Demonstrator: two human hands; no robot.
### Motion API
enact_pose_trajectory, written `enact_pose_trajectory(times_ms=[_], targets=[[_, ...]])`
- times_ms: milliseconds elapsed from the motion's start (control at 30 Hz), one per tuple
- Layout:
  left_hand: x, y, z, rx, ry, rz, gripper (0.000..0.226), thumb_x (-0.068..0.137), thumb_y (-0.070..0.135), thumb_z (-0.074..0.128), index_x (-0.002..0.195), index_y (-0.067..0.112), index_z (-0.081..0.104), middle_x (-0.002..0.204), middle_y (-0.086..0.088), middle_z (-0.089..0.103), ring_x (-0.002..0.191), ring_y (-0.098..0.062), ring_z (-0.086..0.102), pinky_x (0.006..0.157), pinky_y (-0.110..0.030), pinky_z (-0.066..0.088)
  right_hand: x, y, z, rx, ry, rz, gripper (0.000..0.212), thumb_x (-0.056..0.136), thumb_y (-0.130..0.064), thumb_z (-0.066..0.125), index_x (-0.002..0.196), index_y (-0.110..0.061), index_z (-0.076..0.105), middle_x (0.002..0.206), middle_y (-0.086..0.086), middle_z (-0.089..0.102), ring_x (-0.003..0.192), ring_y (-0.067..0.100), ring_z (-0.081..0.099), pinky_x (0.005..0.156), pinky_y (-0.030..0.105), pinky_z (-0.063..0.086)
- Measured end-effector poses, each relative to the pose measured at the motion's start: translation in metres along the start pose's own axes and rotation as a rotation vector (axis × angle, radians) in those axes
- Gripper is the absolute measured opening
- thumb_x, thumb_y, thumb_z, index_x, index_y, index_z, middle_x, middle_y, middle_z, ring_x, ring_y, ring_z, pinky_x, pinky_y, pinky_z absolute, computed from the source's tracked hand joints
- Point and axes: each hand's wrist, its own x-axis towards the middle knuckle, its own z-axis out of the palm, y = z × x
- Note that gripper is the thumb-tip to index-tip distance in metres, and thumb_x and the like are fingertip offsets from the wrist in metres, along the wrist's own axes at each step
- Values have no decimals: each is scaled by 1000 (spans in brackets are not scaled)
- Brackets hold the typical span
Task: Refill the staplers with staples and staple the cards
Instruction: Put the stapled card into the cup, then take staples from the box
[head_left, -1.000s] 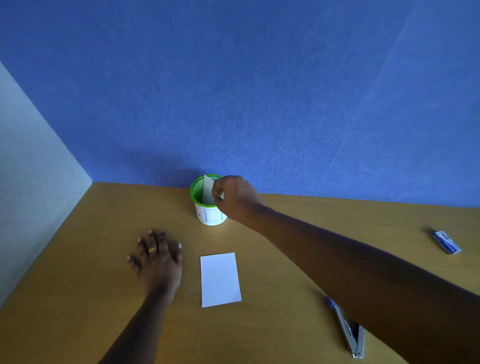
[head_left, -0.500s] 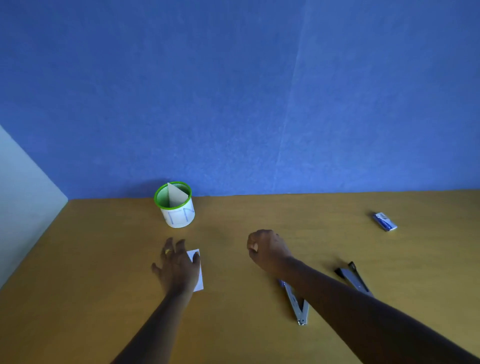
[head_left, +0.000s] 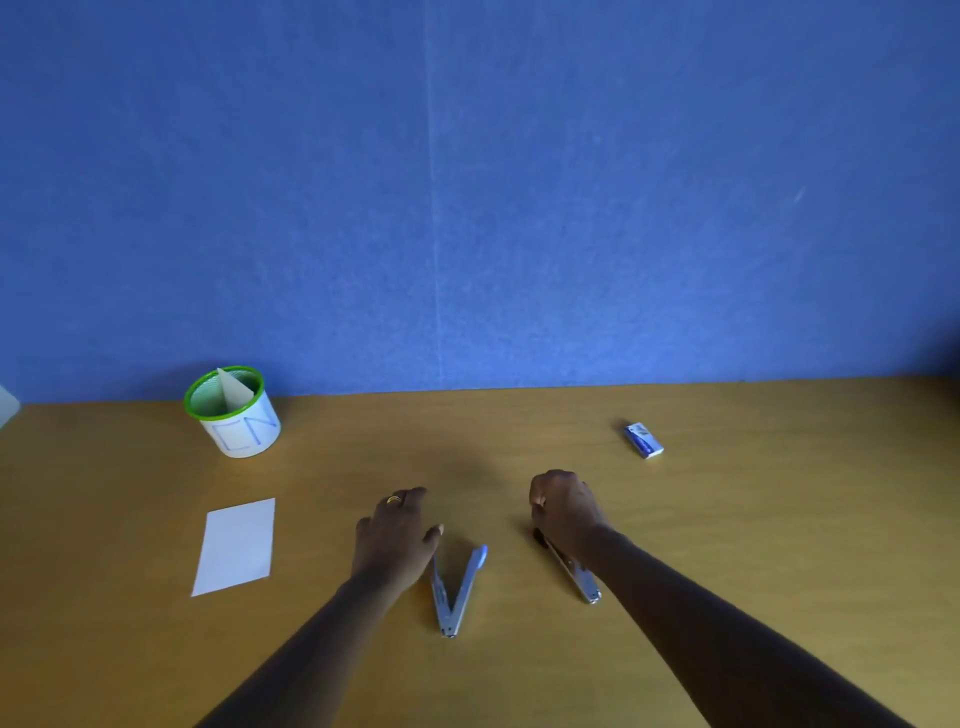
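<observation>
The left hand (head_left: 397, 535) hangs loosely curled and empty just left of the open stapler (head_left: 457, 590), which lies splayed in a V on the near middle of the counter (head_left: 779, 519). The right hand (head_left: 566, 512) curls over the far end of the second stapler (head_left: 579, 577) — whether it grips it I cannot tell. A white card (head_left: 236, 545) lies to the left, and a staple box (head_left: 644, 440) at far right.

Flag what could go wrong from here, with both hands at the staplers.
The blue-tipped stapler lies swung open in a V right beside the left hand; it may snap shut on a finger. The right hand curls over the front of the black-tipped stapler, its grip hidden, so it could slip. The staple box sits well off to the right and the white card off to the left, both needing a reach across.
</observation>
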Motion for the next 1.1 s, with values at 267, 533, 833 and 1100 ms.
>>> enact_pose_trajectory(times_ms=[267, 533, 833, 1100], targets=[[5, 50, 14, 101, -69, 30, 50, 96, 45, 36, 141, 24, 31, 148, 6, 33, 137, -14, 31, 112, -44, 17, 31, 79, -28, -137, 144, 36, 33, 87, -6, 52, 120, -7, 54, 126, 10, 52, 117, 24, 50, 88, 30, 47], [4, 62, 26, 120, -67, -31, 49, 96, 46, 35, 140, 26, 32, 148, 9, 33, 136, -10, 33, 115, -49, 8, 59, 128, -37, -131, 56, 182, 61, 89, -13, 51, 145, -22, 27, 152, 10, 17, 139, 26, 20, 105, 39, 37], [4, 64, 26, 105, -58, -42, 46, 96, 46, 35, 138, 26, 36, 145, 12, 36, 135, -9, 34, 115, -49, 11, 62, 133, -29, -141, -32, 201, 60, 96, -27, 45, 149, -20, 16, 156, 16, 3, 143, 32, 11, 112, 44, 30], [3, 64, 23, 81, -72, -43, 47, 96, 46, 34, 139, 26, 35, 147, 10, 35, 136, -11, 33, 115, -49, 11, 45, 128, -22, -129, 103, 141, 45, 92, -16, 51, 137, -17, 42, 135, 10, 37, 120, 26, 41, 95, 39, 46]])
